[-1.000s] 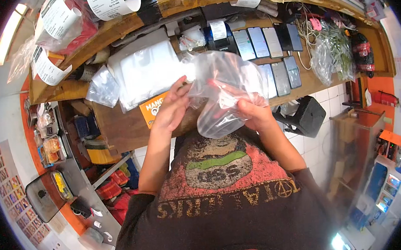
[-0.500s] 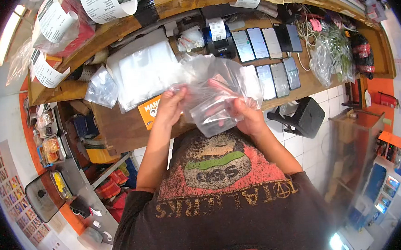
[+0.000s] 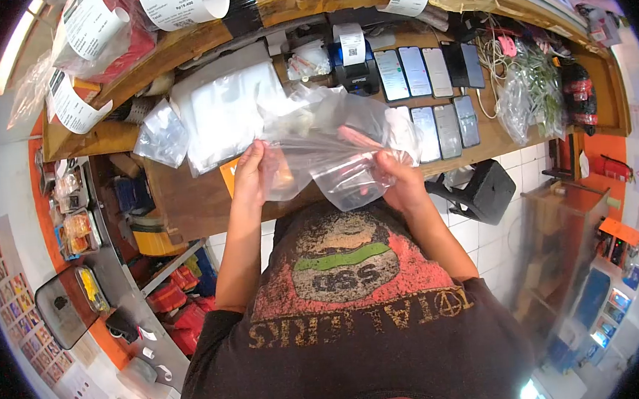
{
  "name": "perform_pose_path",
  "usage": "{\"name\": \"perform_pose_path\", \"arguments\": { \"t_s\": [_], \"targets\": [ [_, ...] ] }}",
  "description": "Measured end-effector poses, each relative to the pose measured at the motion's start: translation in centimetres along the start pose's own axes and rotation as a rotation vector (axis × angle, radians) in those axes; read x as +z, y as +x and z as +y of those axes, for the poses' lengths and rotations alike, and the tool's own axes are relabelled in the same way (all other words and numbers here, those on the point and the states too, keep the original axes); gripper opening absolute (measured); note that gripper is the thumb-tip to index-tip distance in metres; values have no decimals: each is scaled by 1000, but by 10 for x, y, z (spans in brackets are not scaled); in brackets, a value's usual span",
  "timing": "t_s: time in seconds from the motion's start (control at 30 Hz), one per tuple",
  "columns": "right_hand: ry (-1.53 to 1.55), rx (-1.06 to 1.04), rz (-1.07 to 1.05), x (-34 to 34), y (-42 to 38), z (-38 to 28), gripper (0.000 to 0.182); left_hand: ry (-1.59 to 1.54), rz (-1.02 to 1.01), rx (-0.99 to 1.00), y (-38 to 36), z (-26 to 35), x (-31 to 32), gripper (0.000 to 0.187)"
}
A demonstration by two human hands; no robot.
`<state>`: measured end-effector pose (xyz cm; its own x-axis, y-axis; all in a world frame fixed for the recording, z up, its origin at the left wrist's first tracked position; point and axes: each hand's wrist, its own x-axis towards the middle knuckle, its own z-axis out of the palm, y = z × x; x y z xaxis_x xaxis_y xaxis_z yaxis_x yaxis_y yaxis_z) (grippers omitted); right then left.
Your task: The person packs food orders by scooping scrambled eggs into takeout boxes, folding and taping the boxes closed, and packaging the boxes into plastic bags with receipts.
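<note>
A clear plastic bag (image 3: 323, 143) is stretched between my two hands, above the front edge of the wooden desk. On its left side, my left hand (image 3: 251, 173) pinches the film between thumb and fingers. My right hand (image 3: 401, 179) grips the other side, with the thumb outside and some fingers showing through the plastic. Behind the bag lies a stack of clear plastic bags (image 3: 227, 102). An orange printed card (image 3: 230, 177) on the desk is partly covered by my left hand and the film.
Several phones (image 3: 414, 70) lie in two rows at the right. A label printer (image 3: 355, 67) with a paper strip stands at the back. Plastic-wrapped greenery (image 3: 542, 99) and cables sit further right. A black stool (image 3: 482, 192) stands below the desk.
My left hand has moved left, away from my right hand, pulling the bag wider. My right hand stays in nearly the same place.
</note>
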<state>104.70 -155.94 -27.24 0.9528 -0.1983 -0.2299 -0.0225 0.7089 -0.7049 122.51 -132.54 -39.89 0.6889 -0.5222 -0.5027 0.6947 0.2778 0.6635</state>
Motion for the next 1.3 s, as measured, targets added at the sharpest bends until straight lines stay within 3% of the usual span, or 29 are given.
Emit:
{"name": "perform_pose_path", "arguments": {
  "t_s": [0.07,0.17,0.23,0.27,0.33,0.37,0.43,0.47,0.53,0.6,0.7,0.93,1.1,1.3],
  "targets": [
    [-19,26,33,-7,-1,1,61,-164,25,24,-2,1,0,13],
    [-121,66,25,-35,0,4,53,-86,-32,-60,-1,2,-10,14],
    [-384,175,231,-50,6,0,46,-111,-78,-70,-12,11,-3,13],
    [-385,176,233,-49,12,1,46,-137,-122,-80,-17,17,2,12],
    [-791,-231,774,-41,26,6,38,-136,-126,-36,-21,23,9,10],
    [-792,-233,770,-37,28,5,38,-135,-130,11,-23,27,13,8],
    [-1130,-551,889,-28,33,-1,32,-35,-56,91,-28,29,32,7],
    [-990,-566,787,-19,39,4,29,68,18,162,-31,29,43,5],
    [-875,-361,445,-3,45,18,24,116,36,219,-37,31,60,6],
    [-758,-283,191,22,50,35,22,87,25,317,-38,30,68,13],
    [-811,-132,-46,47,47,43,25,100,31,376,-38,29,63,17],
    [-764,-118,-16,46,53,55,22,174,94,301,-54,28,68,11],
    [-805,-75,4,39,50,58,22,192,3,319,-50,9,46,10],
    [-824,-54,44,38,49,60,23,168,117,153,-62,16,77,12]
  ]
}}
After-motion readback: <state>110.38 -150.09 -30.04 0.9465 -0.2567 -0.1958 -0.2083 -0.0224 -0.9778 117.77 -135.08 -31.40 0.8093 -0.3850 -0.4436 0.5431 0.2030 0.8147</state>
